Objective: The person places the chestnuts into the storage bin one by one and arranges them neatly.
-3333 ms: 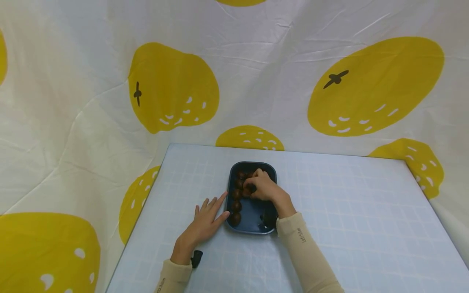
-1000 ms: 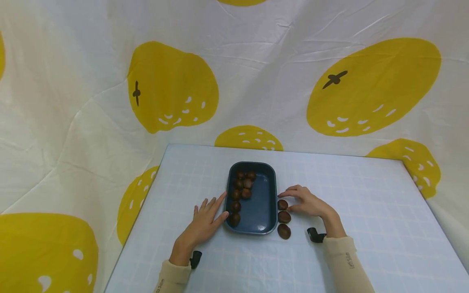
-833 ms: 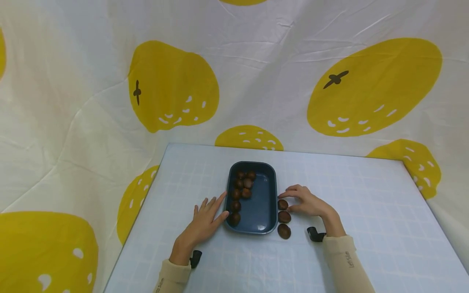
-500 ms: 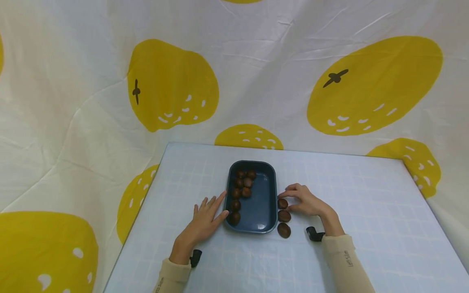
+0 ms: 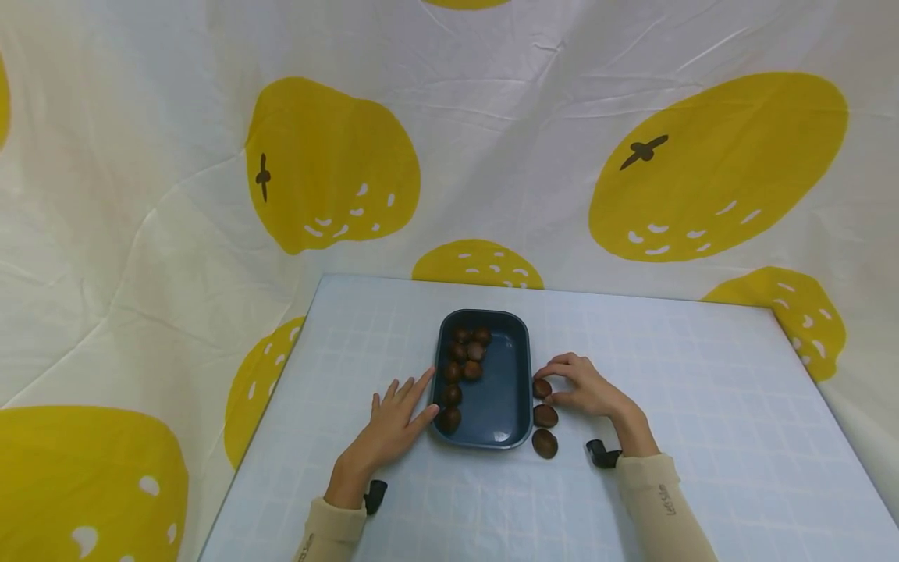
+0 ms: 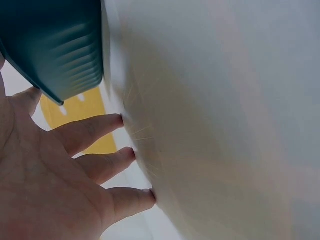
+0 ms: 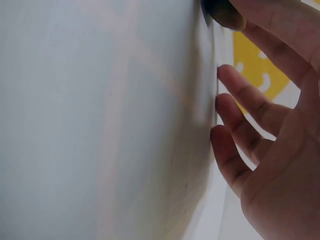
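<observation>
Brown chestnuts (image 5: 473,371) lie in a dark blue tray (image 5: 497,447), gathered along its left side and upper part. My left hand (image 5: 392,424) is spread on the table at the tray's left, with thumb and index finger at its rim. In the left wrist view the other fingers of that left hand (image 6: 55,170) rest their tips on the table. Right of the tray, my right hand (image 5: 588,389) pinches the topmost chestnut (image 5: 541,389) of a short column. That chestnut (image 7: 225,12) sits between thumb and index finger in the right wrist view.
Two more chestnuts stand in the column: a middle one (image 5: 545,416) and a lower one (image 5: 544,444), close to the tray's right wall. A pale checked cloth (image 5: 702,390) covers the table. Behind hangs a white sheet (image 5: 492,156) with yellow fruit prints.
My right hand has left the inside of the tray for the chestnuts on its right. Lately its fingers have closed on the topmost one, which shifted slightly. My left hand has stayed put.
</observation>
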`<state>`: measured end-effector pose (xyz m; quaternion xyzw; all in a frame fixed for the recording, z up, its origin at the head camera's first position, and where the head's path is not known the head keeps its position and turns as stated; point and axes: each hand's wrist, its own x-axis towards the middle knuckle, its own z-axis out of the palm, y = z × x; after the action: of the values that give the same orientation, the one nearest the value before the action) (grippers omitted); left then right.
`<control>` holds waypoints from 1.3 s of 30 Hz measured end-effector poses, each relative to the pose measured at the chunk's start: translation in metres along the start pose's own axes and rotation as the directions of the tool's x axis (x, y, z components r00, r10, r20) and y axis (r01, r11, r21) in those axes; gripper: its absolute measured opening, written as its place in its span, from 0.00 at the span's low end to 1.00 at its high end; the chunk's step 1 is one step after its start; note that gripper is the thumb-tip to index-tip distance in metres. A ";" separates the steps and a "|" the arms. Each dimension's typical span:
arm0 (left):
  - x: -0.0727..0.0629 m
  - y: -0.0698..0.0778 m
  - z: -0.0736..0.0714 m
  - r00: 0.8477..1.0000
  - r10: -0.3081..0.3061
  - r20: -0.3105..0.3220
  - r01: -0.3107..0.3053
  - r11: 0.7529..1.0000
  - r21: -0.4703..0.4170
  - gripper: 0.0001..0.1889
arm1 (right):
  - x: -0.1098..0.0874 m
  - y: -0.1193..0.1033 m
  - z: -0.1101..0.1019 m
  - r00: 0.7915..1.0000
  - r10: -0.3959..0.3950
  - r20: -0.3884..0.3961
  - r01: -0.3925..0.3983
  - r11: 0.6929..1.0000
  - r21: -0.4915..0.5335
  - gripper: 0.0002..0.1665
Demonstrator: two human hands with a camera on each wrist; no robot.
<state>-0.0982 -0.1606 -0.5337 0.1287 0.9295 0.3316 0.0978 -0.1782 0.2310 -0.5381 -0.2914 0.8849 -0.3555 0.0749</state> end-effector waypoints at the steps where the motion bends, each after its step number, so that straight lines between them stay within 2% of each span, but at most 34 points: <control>1: 0.000 0.000 0.000 1.000 -0.001 0.002 0.001 1.000 -0.001 0.34 | 0.000 0.000 0.001 1.000 0.008 -0.006 -0.008 1.000 -0.003 0.23; 12: 0.000 -0.001 0.001 1.000 0.002 -0.001 -0.002 1.000 -0.005 0.34 | 0.001 -0.003 0.002 0.995 0.072 -0.073 -0.070 0.997 0.019 0.21; 18: 0.000 0.000 0.001 1.000 0.001 -0.005 -0.001 1.000 -0.002 0.34 | 0.002 -0.013 -0.004 0.988 0.046 -0.150 -0.043 0.999 0.025 0.20; 21: 0.000 0.000 0.001 1.000 0.000 -0.003 0.000 1.000 -0.003 0.34 | 0.001 -0.020 -0.009 0.983 0.059 -0.175 -0.052 0.998 0.047 0.21; 25: 0.000 0.000 0.001 1.000 0.000 -0.001 0.000 1.000 0.000 0.34 | 0.001 -0.030 -0.015 0.979 0.070 -0.191 -0.057 0.996 0.073 0.22; 39: 0.000 0.001 -0.001 1.000 -0.002 -0.004 0.002 1.000 -0.003 0.34 | 0.008 -0.062 -0.029 0.970 0.007 -0.241 0.003 0.999 0.038 0.22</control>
<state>-0.0980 -0.1605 -0.5327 0.1272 0.9293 0.3331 0.0962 -0.1660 0.2079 -0.4747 -0.2437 0.8808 -0.4051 -0.0273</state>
